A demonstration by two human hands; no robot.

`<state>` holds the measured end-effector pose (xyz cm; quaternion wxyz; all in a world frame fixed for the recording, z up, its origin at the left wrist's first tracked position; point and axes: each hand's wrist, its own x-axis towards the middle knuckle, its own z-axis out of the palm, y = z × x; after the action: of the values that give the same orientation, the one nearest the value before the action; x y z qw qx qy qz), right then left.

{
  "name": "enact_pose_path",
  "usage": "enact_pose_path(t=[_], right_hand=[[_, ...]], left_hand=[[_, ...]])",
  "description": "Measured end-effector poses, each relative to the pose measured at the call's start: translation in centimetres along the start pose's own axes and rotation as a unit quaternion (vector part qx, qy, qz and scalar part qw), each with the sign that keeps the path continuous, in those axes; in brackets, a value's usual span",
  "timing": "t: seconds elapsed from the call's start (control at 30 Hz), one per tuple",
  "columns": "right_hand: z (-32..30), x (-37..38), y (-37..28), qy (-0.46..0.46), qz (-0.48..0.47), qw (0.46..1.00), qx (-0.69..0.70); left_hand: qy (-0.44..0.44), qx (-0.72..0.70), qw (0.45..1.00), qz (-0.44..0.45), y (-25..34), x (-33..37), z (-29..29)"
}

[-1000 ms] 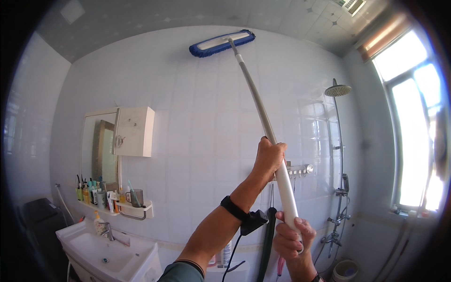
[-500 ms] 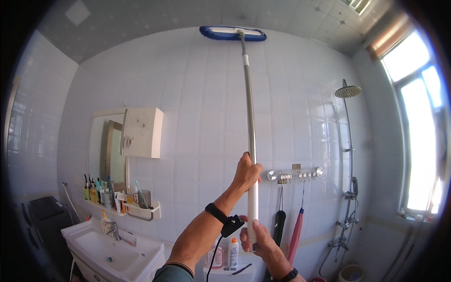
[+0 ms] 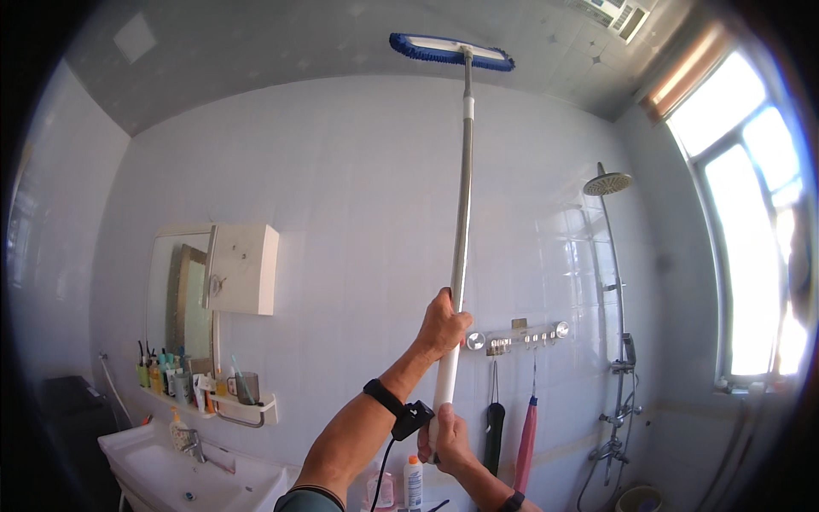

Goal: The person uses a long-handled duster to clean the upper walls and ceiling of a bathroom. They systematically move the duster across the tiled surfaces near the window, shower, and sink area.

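A long-handled flat mop [image 3: 466, 196] is held up in both hands, its pole almost upright. The blue fringed mop head [image 3: 452, 51] is up at the ceiling [image 3: 281, 43]; whether it presses on the surface I cannot tell. My left hand [image 3: 444, 326] is wrapped round the pole where the metal tube meets the white grip. Lower down, my right hand [image 3: 445, 437] closes round the bottom end of the white grip. A black band with a small device [image 3: 413, 418] and a cable sits on my left wrist.
At the left are a washbasin [image 3: 196, 478], a crowded toiletries shelf [image 3: 205, 401] and a mirror cabinet [image 3: 243, 269]. A hook rail [image 3: 519, 338] holds two folded umbrellas [image 3: 525, 444]. A shower head [image 3: 607, 183] juts out near the bright window [image 3: 751, 256].
The mop head has moved right, off the top of the wall and onto the ceiling area. The pole's lower end has shifted left with both hands, and the view has tilted up slightly.
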<state>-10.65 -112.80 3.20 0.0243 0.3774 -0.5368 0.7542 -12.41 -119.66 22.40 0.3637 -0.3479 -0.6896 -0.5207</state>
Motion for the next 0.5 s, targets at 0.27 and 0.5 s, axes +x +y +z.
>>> enact_pose_path(t=[0.27, 0.5], right_hand=[[-0.1, 4.4, -0.9, -0.005, -0.057, 0.998, 0.019], [-1.3, 10.7, -3.8, -0.029, -0.084, 0.996, 0.016]], left_hand=[[-0.02, 0.025, 0.999, 0.041, 2.6, 2.6, 0.7], [0.036, 0.106, 0.989, 0.094, 3.2, 9.2, -0.2]])
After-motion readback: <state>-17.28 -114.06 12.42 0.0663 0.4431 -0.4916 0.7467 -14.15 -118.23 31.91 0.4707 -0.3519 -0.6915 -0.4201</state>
